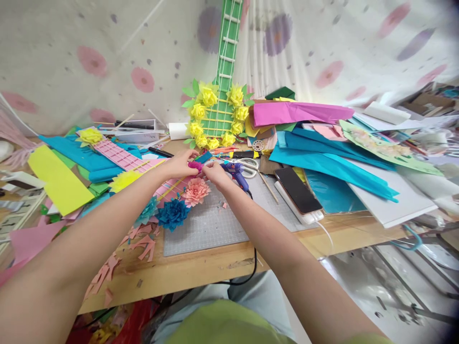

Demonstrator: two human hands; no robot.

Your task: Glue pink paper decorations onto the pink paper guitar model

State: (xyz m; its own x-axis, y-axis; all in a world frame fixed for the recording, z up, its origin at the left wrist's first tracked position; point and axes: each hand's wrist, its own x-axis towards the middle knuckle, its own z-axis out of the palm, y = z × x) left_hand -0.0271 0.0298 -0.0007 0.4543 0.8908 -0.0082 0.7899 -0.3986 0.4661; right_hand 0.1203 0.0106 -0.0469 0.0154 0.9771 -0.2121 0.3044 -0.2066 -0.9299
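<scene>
My left hand [181, 165] has its fingers closed on a small magenta paper piece [195, 166]. Close against its right side, my right hand [215, 173] is pinched; whatever lies between those fingertips is too small to make out. Below both hands lies a pink paper guitar [124, 155], tilted on the table. On its body sit a coral flower [196, 191], a dark blue flower [173, 214], a light blue flower [147, 211] and a yellow flower [124, 181]. A blue glue gun [234, 173] rests just right of my right hand.
A green paper guitar [223, 95] with yellow flowers stands behind. Scissors [250, 167] and a phone [299, 189] lie right. The grey cutting mat [208, 239] reaches toward the table's front edge. Coloured paper is piled on both sides, with pink scraps [145, 246] at front left.
</scene>
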